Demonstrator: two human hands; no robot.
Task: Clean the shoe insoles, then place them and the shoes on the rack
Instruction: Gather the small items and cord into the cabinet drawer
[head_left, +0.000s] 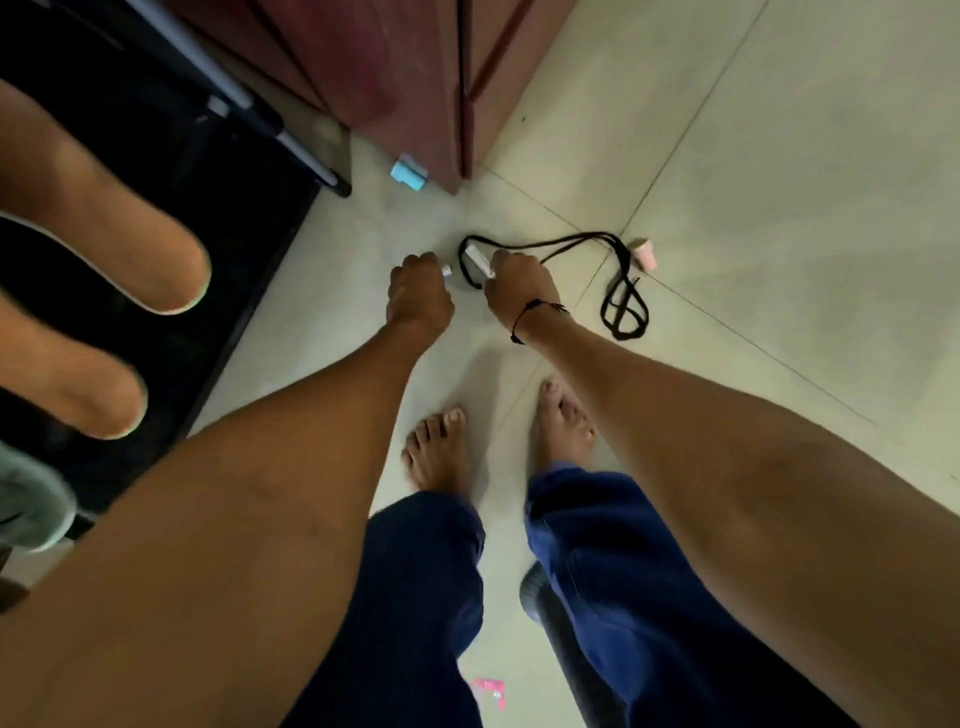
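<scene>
Head view: two tan insoles (104, 249) lie on the black rack (234, 218); both hands' fingers pinch small white items.

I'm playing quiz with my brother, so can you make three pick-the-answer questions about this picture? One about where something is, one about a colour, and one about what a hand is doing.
1. Where does the black cord lie?
A. On the floor tiles
B. On the black rack
C. Over a foot

2. What colour is the small block at the foot of the brown cabinet?
A. Red
B. Light blue
C. Yellow

3. What is the right hand doing?
A. Hanging open in the air
B. Pressing flat on the cabinet
C. Holding a small white object

Answers: 1 A, the cord loops across the pale floor. 2 B, the block by the cabinet's corner is light blue. 3 C, its fingers curl round the white object down near the floor, beside the left hand.
</scene>
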